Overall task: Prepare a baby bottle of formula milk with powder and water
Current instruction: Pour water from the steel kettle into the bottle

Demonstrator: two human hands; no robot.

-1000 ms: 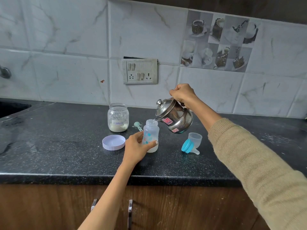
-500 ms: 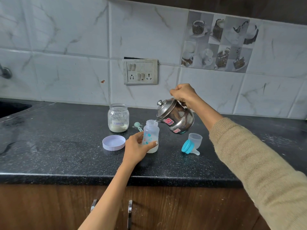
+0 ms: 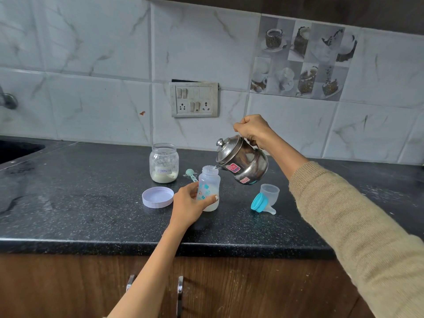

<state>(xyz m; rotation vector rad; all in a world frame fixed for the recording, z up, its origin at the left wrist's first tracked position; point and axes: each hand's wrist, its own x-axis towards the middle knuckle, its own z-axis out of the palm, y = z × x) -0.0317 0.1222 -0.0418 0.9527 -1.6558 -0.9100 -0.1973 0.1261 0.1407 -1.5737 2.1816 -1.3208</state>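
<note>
Dark speckled surface (image 3: 80, 203) has the formula jar (image 3: 164, 165), its lid (image 3: 157, 197), scoop (image 3: 191, 174), bottle (image 3: 208, 188), cap (image 3: 270, 191) and teal nipple ring (image 3: 260, 203) sitting on it.

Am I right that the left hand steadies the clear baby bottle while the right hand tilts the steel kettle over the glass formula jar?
Not quite. In the head view the steel kettle in the right hand tilts over the clear baby bottle, which the left hand steadies. The glass formula jar stands apart, behind.

Switch panel (image 3: 194, 99) on tiled wall; perhaps a sink (image 3: 13, 150) far left.
</note>
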